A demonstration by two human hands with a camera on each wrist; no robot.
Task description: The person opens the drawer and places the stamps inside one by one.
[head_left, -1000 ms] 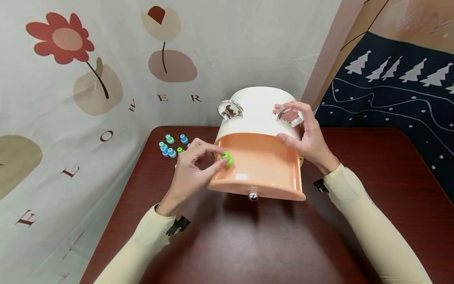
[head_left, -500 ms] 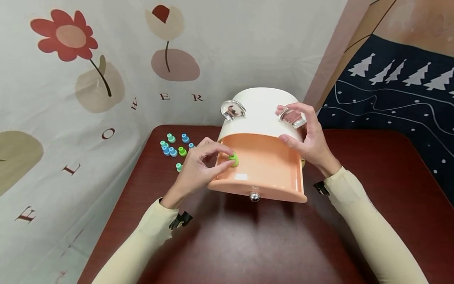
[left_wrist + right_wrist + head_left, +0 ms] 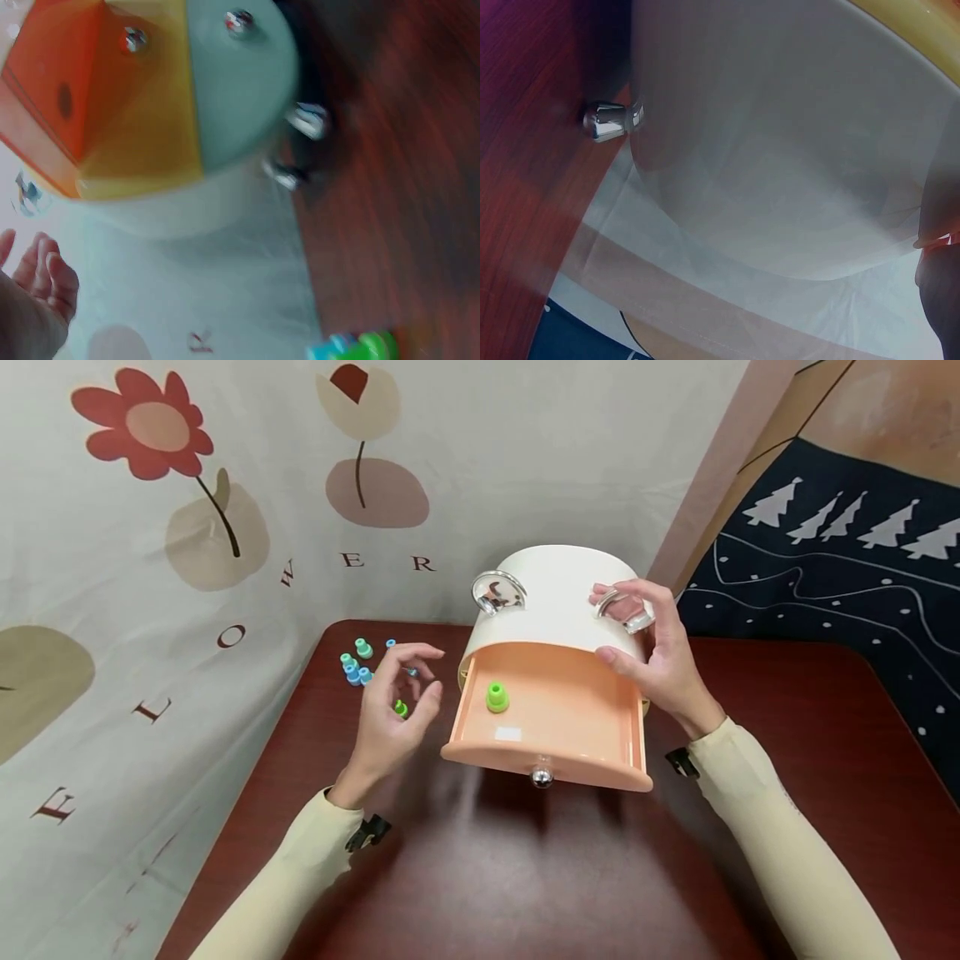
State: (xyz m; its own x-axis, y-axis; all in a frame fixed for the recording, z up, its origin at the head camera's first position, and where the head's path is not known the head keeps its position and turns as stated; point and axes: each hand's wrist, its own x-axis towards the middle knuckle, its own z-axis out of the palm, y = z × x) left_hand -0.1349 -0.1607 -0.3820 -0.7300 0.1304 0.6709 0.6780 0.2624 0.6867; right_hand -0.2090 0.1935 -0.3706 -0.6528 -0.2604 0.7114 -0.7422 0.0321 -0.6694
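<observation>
My left hand (image 3: 396, 714) is off the drawer's left side, thumb and fingers spread apart around nothing. In the left wrist view its fingers (image 3: 52, 277) show at the lower left. A bright green bell-shaped peg (image 3: 497, 697) stands upright in the left part of the pulled-out peach drawer (image 3: 570, 706). With my right hand (image 3: 663, 652) I hold the top right of the rounded white drawer box (image 3: 555, 581), the thumb on its front and the fingers by a silver ear-like ring (image 3: 626, 610). In the right wrist view those fingers show dimly at the right edge.
Several small blue, teal and green pegs (image 3: 352, 672) stand on the dark red table (image 3: 480, 877) left of the box, partly behind my left hand. A second silver ring (image 3: 498, 593) sits on the box's left. A silver knob (image 3: 542, 777) marks the drawer front.
My left hand has let go of the green peg in the drawer and moved left, out over the table. The right hand keeps its place on the box.
</observation>
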